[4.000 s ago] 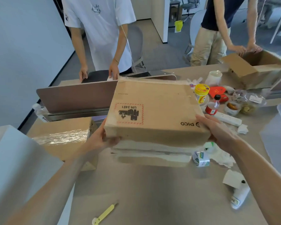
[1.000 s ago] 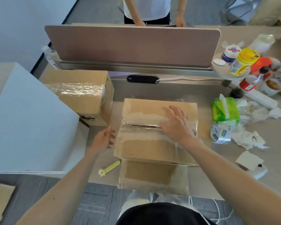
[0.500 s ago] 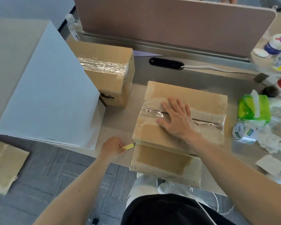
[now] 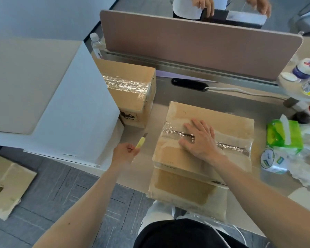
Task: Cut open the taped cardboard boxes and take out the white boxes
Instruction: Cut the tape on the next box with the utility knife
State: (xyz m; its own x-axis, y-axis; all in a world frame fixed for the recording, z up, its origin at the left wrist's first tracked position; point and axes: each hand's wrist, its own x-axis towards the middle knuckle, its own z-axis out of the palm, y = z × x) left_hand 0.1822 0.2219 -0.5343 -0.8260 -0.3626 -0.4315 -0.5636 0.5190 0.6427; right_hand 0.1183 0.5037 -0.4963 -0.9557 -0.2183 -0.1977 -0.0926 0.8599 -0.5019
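now the taped cardboard box lies flat at the near edge of the desk: stiff, probably light, its film slick, so pin it from above, clear of the tape seam. right hand presses it, fingers spread flat; left hand grips the yellow cutter, lifted off the desk since before.

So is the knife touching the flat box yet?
Apart. Head view: the knife in the left hand sits clear of the flat box, bare table between.
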